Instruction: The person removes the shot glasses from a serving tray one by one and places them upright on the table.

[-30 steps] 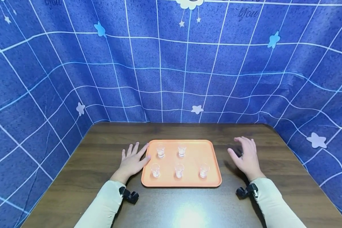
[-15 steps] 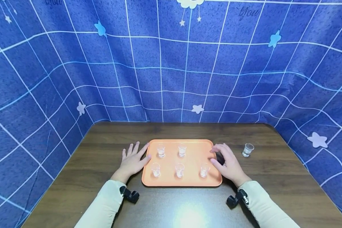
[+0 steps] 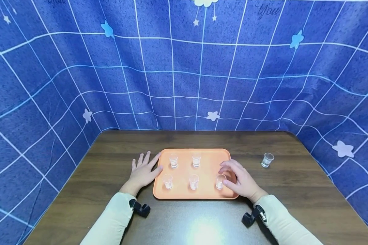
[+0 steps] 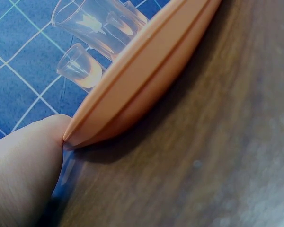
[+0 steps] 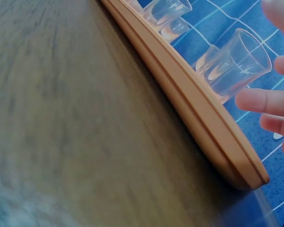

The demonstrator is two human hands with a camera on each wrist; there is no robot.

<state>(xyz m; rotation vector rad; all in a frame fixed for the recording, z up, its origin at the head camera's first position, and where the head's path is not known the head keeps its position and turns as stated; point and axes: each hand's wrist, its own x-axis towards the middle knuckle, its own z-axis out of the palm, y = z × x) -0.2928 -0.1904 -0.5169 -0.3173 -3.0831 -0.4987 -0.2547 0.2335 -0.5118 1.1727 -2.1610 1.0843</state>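
An orange tray lies on the table with several clear shot glasses on it, two behind and three in front. My left hand lies flat with spread fingers at the tray's left side, thumb over the rim. In the left wrist view, part of that hand meets the tray's corner. My right hand reaches over the right rim, fingers loosely bent around the front right shot glass. In the right wrist view, its fingertips are close beside a shot glass, thumb apart.
Another shot glass stands on the brown wooden table, right of the tray and behind my right hand. A blue curtain with white lines and stars hangs along the table's back and sides.
My right hand has left the shot glass right of the tray, exposing it, and moved left to the front right glass on the tray. The left hand has stayed put.
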